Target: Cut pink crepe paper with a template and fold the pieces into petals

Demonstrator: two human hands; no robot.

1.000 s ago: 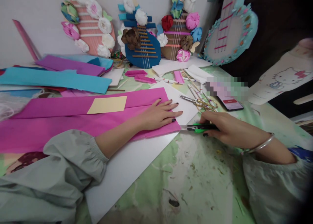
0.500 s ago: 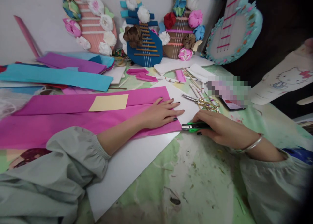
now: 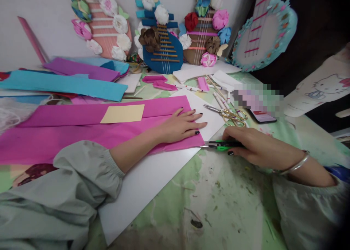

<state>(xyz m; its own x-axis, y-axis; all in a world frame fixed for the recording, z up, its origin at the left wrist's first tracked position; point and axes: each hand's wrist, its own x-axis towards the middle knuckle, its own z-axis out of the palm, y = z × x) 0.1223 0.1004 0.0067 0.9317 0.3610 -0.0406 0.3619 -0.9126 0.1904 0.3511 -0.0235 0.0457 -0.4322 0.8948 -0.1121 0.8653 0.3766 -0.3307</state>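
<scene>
My left hand (image 3: 182, 127) lies flat, fingers apart, on a folded sheet of bright pink paper (image 3: 82, 137). Beneath the pink paper is a white sheet (image 3: 153, 177) that sticks out toward me and at the far right corner. My right hand (image 3: 246, 144) grips a green and black utility knife (image 3: 221, 144), its blade pointing left at the pink paper's right corner. Whether the blade tip touches the paper is hard to tell. A beige paper rectangle (image 3: 123, 113) rests on the pink paper, left of my left hand.
Gold-handled scissors (image 3: 232, 115) lie just beyond my right hand, near several markers (image 3: 221, 100) and a phone (image 3: 262, 116). Blue paper strips (image 3: 62, 84) are stacked at the left. Decorated cardboard instruments, including a blue one (image 3: 162, 49), lean along the back wall.
My right hand has drawn the utility knife a little to the right, and more of the blade shows. My left hand stays on the pink paper.
</scene>
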